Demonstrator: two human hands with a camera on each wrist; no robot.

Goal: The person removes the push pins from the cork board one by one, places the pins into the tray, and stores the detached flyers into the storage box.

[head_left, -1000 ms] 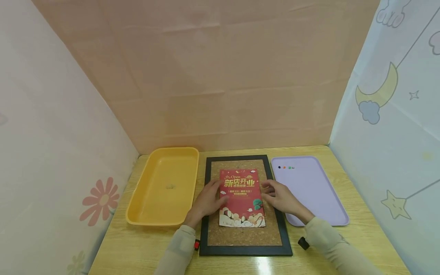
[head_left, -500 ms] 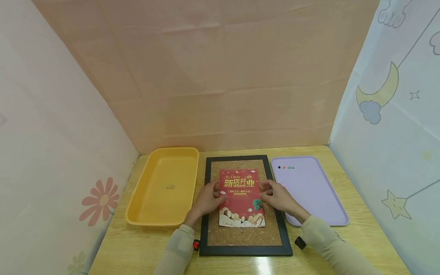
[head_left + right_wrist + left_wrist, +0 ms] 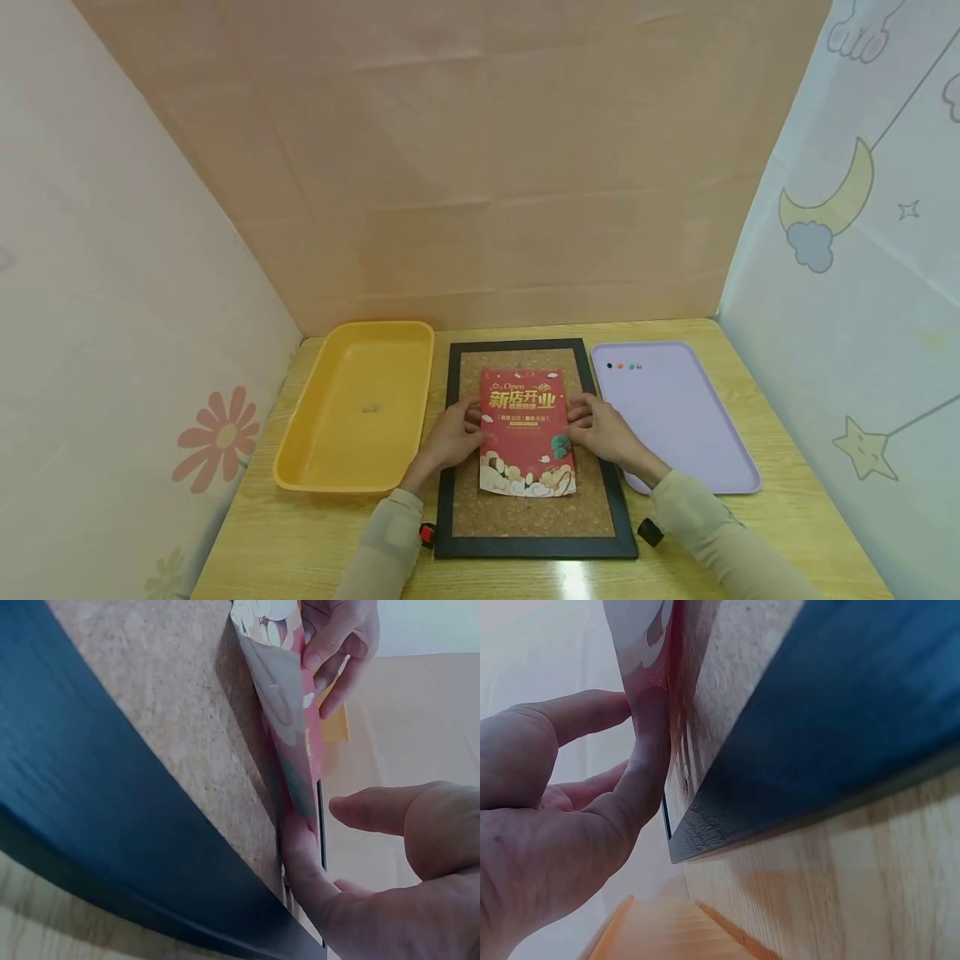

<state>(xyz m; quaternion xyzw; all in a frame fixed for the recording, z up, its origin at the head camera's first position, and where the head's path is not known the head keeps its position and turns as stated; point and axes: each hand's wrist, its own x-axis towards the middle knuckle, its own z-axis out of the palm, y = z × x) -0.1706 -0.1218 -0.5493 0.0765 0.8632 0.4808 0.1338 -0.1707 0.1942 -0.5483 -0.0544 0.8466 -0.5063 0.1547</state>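
A red poster (image 3: 525, 446) with gold lettering and a pale pattern along its bottom lies over the corkboard (image 3: 536, 518), within its black frame (image 3: 536, 547). My left hand (image 3: 452, 435) pinches its left edge; in the left wrist view digits stand on both sides of the paper. At the right edge, my right hand (image 3: 606, 429) has one digit under the poster, while another digit (image 3: 367, 810) stands just off the edge in the right wrist view. Both wrist views show the poster's near side bowed up from the cork.
A yellow tray (image 3: 352, 400) stands left of the corkboard. To its right lies a purple tray (image 3: 675, 417), with several small coloured pieces (image 3: 620, 367) near its far left corner. A tan sheet (image 3: 480, 208) backs the wooden table (image 3: 300, 542); pale printed walls stand on both sides.
Both hands have shifted slightly at the poster's edges, the right hand a little inward. The poster's lower edge now looks slightly narrower and bowed.
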